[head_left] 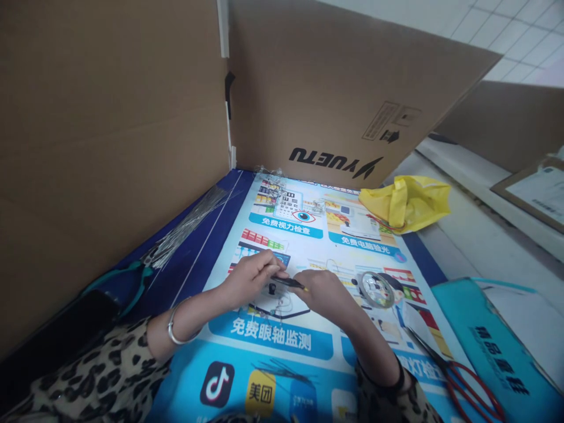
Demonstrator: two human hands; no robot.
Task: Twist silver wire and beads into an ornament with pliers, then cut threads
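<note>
My left hand (257, 274), with a silver bangle at its wrist, is closed in a pinch near the middle of the printed sheet. What its fingertips hold is too small to make out. My right hand (325, 294) is closed around a slim dark tool (289, 282) with a bit of yellow by the grip. The tool's tip reaches the left fingertips; its exact kind is unclear. Just below both hands is a loose tangle of thin wire with small beads (277, 310). A clear round spool (376, 289) lies right of my right hand.
Red-handled scissors (469, 388) lie at front right beside a teal box (497, 346). A yellow bag (405, 202) sits at back right. Cut wires (187, 229) and teal-handled pliers (140, 285) are at left. More beaded wire (273, 181) lies near the cardboard walls (308, 88).
</note>
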